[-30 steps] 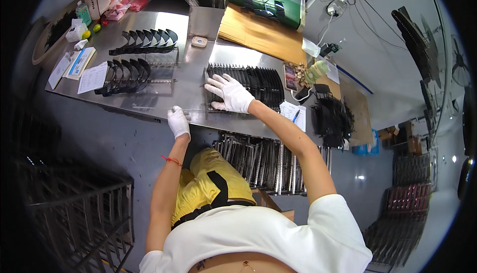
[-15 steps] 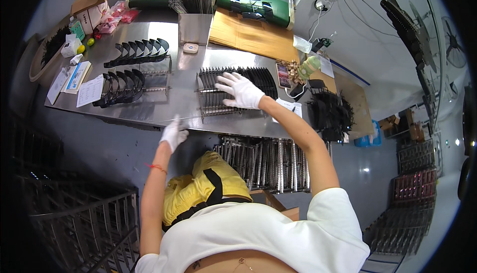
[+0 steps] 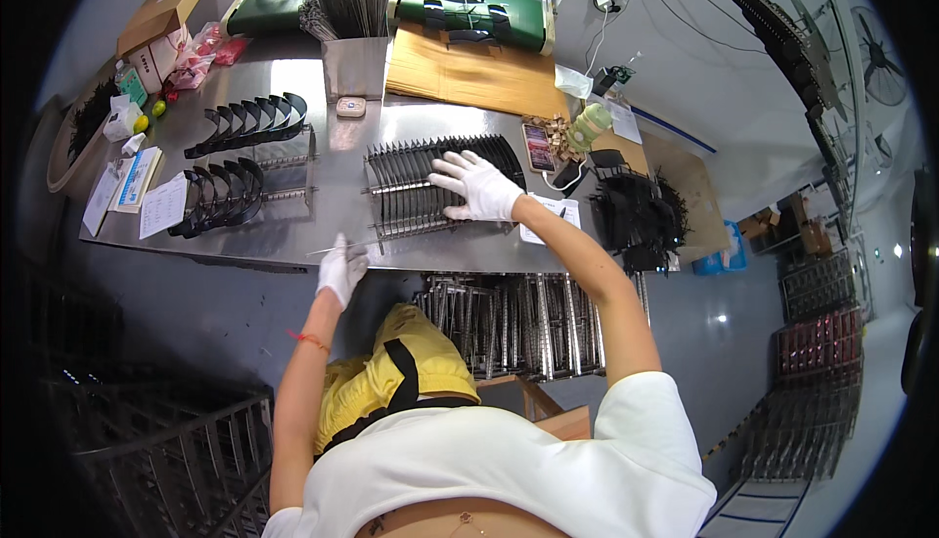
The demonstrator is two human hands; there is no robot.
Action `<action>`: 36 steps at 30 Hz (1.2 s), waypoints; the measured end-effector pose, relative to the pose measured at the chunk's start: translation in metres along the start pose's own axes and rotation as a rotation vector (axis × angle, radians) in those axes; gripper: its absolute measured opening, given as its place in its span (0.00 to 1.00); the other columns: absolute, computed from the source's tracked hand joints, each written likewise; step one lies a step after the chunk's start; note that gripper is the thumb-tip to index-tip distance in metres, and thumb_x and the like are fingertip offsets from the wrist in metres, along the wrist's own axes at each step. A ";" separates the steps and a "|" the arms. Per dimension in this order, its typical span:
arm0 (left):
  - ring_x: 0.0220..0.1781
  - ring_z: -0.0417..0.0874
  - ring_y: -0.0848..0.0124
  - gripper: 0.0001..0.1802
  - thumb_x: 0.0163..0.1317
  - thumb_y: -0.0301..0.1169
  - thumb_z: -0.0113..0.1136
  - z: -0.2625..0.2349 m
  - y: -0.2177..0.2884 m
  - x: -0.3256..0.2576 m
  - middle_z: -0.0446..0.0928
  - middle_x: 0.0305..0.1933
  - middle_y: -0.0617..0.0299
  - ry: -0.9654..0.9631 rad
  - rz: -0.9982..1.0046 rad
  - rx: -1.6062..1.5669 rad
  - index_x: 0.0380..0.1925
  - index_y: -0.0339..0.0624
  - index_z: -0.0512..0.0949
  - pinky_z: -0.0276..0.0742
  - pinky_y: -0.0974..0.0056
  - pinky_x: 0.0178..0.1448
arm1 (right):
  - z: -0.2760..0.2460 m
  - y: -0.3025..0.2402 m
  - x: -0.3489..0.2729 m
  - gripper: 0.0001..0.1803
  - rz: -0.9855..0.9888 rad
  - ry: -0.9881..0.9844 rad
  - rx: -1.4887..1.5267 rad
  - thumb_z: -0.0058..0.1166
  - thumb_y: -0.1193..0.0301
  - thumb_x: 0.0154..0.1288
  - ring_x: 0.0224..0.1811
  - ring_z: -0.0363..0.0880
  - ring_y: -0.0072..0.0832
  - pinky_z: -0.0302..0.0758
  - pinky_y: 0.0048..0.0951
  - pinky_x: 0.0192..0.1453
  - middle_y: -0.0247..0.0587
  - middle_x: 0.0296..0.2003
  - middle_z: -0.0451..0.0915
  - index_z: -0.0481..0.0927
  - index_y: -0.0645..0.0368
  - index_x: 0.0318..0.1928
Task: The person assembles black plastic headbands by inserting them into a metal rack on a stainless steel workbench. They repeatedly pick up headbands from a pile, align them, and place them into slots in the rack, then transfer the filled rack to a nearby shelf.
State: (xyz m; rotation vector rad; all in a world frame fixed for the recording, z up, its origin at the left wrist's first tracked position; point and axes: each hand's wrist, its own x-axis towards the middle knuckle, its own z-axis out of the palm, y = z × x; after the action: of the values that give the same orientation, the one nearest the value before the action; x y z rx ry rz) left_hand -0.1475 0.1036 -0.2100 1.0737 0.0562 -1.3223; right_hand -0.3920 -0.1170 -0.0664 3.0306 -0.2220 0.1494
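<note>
My left hand (image 3: 342, 272), in a white glove, is at the table's front edge. Its fingers are closed on a thin metal rod (image 3: 318, 251) that runs out toward the wire rack. My right hand (image 3: 477, 189), also gloved in white, lies with fingers spread over that wire rack (image 3: 401, 229). Thin black curved strips (image 3: 501, 153) stand in a close row in this rack, and my palm hides some of them. On the left, a second wire rack (image 3: 290, 178) carries two rows of wider black curved pieces (image 3: 256, 119).
A metal bin of thin rods (image 3: 354, 73) stands at the back beside brown cardboard (image 3: 479, 81). A phone (image 3: 539, 147), a green bottle (image 3: 588, 127) and a pile of black pieces (image 3: 636, 210) are to the right. Several metal racks (image 3: 528, 328) sit below the table edge.
My right hand has shifted slightly down across the strips, its fingers still spread. My left hand, blurred before, now shows the thin rod. The whole view has shifted a little.
</note>
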 end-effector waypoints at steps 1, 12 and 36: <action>0.29 0.77 0.70 0.22 0.72 0.51 0.53 -0.009 0.008 -0.003 0.77 0.34 0.57 0.044 0.002 -0.080 0.42 0.42 0.70 0.78 0.71 0.32 | -0.002 0.004 -0.007 0.37 0.017 -0.004 -0.004 0.55 0.46 0.62 0.72 0.60 0.49 0.57 0.51 0.75 0.49 0.69 0.65 0.70 0.52 0.67; 0.28 0.78 0.68 0.15 0.75 0.42 0.49 0.038 -0.027 0.003 0.77 0.33 0.57 0.046 0.000 0.059 0.42 0.40 0.72 0.76 0.67 0.32 | 0.014 0.005 -0.020 0.34 0.081 0.067 0.016 0.55 0.47 0.63 0.71 0.62 0.51 0.59 0.52 0.74 0.50 0.68 0.67 0.72 0.48 0.66; 0.56 0.78 0.39 0.23 0.59 0.37 0.56 0.050 -0.019 -0.020 0.79 0.49 0.31 0.151 0.337 1.283 0.50 0.32 0.75 0.74 0.48 0.59 | -0.018 0.063 -0.071 0.28 0.487 0.194 0.110 0.44 0.59 0.72 0.71 0.63 0.48 0.59 0.42 0.75 0.49 0.68 0.67 0.66 0.51 0.70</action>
State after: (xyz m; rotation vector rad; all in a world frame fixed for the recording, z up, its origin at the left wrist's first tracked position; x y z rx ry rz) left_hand -0.1956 0.0881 -0.1822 2.1214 -0.9339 -0.8842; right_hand -0.4732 -0.1670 -0.0501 2.9735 -0.9559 0.5023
